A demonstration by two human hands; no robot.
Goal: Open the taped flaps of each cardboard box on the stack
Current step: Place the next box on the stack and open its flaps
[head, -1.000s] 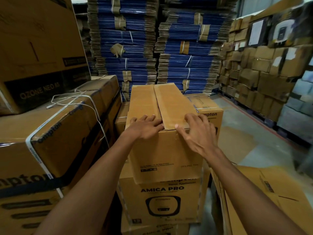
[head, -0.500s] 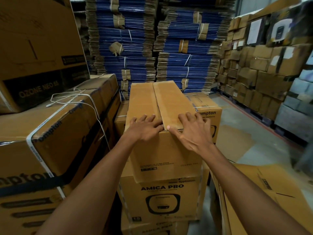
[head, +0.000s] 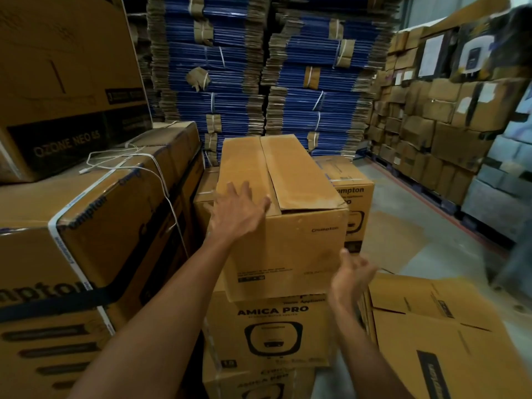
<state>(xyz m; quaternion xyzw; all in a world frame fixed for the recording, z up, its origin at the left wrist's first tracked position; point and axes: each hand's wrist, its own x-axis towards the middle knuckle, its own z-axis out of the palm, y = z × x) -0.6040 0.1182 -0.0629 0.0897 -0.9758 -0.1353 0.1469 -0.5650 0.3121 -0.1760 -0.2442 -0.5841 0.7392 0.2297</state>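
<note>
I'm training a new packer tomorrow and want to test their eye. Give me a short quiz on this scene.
1. True or false: the left hand touches the top of the top box.
2. The right hand is: A) gripping a flap; B) off the box, holding nothing; C) holding a knife.
3. Fill in: the lower box reads "AMICA ___".

Key: 1 true; 2 B; 3 PRO.
</note>
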